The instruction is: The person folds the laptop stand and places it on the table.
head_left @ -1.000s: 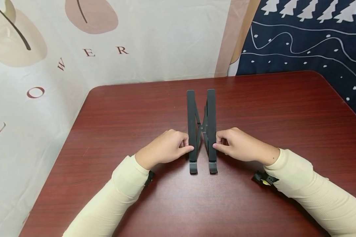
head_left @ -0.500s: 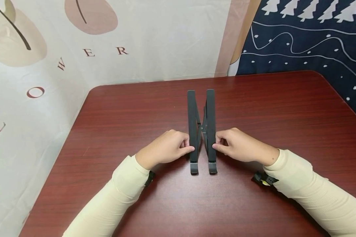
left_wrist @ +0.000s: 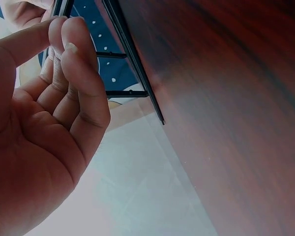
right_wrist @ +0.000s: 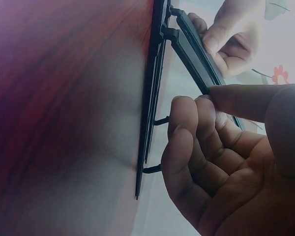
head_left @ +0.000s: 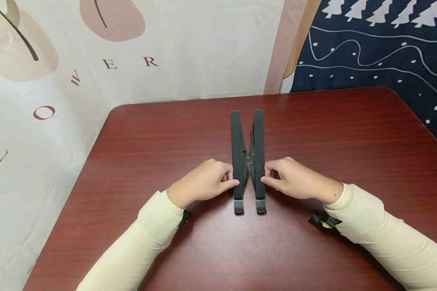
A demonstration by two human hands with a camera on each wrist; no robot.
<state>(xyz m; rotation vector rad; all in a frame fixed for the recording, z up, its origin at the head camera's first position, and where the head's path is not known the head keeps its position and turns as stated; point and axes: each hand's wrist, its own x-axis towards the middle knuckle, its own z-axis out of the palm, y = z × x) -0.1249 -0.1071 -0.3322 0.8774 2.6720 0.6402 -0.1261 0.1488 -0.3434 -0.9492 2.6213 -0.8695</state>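
Note:
A black folding laptop stand [head_left: 236, 145] stands in the middle of the table, its two long bars side by side with crossed struts between them. Small hooked lips end the bars at the near side. My left hand [head_left: 209, 180] pinches the left bar near its front, thumb on top and curled fingers beneath. On the other side my right hand [head_left: 295, 178] pinches the right bar the same way. In the right wrist view the sloping upper bars [right_wrist: 191, 54] rise from the base bars [right_wrist: 150, 108], which lie along the table.
The reddish-brown wooden table [head_left: 160, 137] has rounded far corners. A pale printed cloth [head_left: 204, 48] with letters hangs behind and to the left. At the back right hangs a dark blue cloth [head_left: 368, 52] with white trees. Black straps [head_left: 324, 219] circle both wrists.
The two bars have come slightly closer together, the left one shifting a little to the right along with my left hand. Both hands keep their grip.

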